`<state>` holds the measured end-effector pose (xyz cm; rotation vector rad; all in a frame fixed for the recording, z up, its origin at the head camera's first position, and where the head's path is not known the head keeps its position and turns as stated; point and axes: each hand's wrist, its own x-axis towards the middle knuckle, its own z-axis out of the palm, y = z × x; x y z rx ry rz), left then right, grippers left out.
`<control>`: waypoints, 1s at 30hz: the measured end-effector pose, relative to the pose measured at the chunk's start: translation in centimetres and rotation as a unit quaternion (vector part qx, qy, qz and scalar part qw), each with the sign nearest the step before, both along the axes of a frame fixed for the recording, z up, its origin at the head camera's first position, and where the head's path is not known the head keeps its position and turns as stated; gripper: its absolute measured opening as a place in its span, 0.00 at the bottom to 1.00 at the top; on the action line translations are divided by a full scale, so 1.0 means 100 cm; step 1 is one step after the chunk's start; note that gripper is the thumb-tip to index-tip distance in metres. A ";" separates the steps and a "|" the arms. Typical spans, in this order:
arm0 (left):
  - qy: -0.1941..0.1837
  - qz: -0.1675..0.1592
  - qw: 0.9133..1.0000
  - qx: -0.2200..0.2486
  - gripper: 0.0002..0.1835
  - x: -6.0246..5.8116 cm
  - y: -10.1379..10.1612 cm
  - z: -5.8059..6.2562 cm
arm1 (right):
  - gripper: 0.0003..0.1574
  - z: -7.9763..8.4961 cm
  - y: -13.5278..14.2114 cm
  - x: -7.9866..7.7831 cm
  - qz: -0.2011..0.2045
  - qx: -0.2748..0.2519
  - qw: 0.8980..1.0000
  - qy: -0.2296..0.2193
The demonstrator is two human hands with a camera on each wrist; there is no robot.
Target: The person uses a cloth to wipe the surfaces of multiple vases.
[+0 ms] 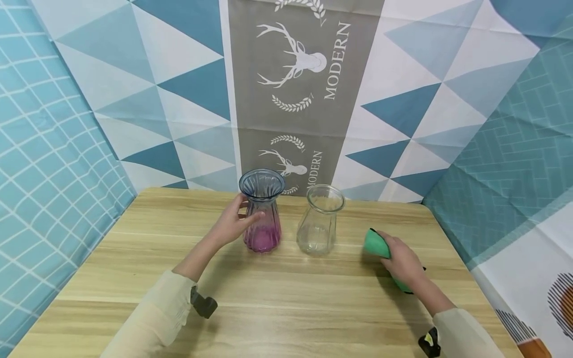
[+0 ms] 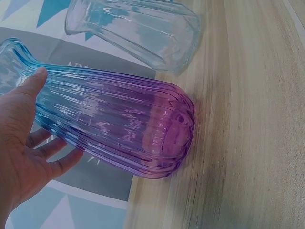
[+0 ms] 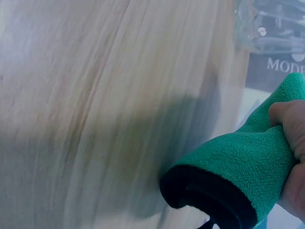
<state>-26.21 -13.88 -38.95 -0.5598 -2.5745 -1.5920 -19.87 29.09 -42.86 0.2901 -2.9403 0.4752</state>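
A ribbed glass vase [image 1: 262,219], blue at the rim and fading to purple-pink at the base, stands upright near the table's back edge. My left hand [image 1: 234,221] holds it around the upper body, thumb across the near side and fingers on the far side, as the left wrist view shows the hand [image 2: 24,143] below the flared rim. To its right is a clear glass vase [image 1: 317,231], upright and apart from both hands. My right hand [image 1: 403,261] grips a green towel [image 3: 238,167] with a black edge, bunched up, over the table's right side.
The wooden table [image 1: 277,308] has its back edge against a patterned cloth backdrop [image 1: 192,99]. Blue tile-patterned cloth [image 1: 45,149] hangs at the left, and teal cloth [image 1: 528,139] at the right.
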 end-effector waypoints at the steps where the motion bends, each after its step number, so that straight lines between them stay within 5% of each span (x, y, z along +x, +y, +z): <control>1: 0.000 0.000 1.000 -0.001 0.36 0.000 0.000 0.000 | 0.44 0.002 -0.003 0.001 0.004 -0.002 1.000 0.001; 30: 0.000 -0.001 1.000 0.008 0.34 -0.002 0.000 -0.001 | 0.48 0.029 -0.058 0.026 0.099 0.007 0.993 0.064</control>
